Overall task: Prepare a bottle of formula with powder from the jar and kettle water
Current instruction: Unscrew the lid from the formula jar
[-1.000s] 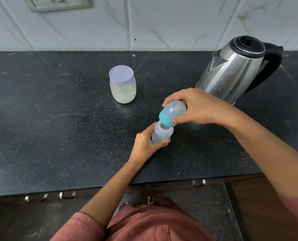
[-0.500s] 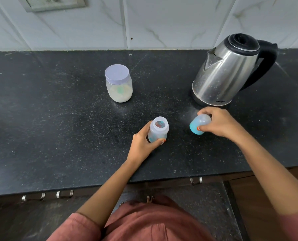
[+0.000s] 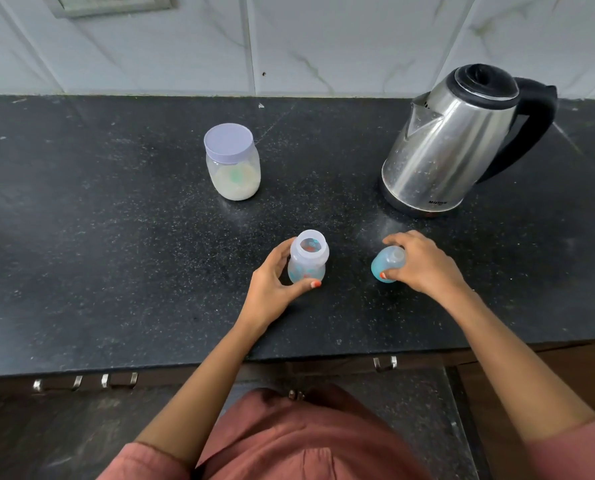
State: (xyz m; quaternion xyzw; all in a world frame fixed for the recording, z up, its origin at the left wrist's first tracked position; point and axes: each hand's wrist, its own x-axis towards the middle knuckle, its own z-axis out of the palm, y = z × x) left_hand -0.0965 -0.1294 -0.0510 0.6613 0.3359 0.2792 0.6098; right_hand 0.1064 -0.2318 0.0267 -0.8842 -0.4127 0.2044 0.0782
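The black countertop (image 3: 98,254) lies bare across its whole left part, from the tiled wall (image 3: 324,46) to the front edge; the lidded jar (image 3: 232,164) stands upright left of centre toward the back, with open counter on every side; the kettle (image 3: 445,150) blocks the right rear, its handle jutting rightward; a wide gap runs between jar and kettle; nearer the front, the bottle (image 3: 306,263), gripped by the left hand (image 3: 272,285), and the cap (image 3: 386,263), held under the right hand (image 3: 424,265), stand apart with a bare lane between them; the cap sits near the kettle's base; both forearms cross the front edge.
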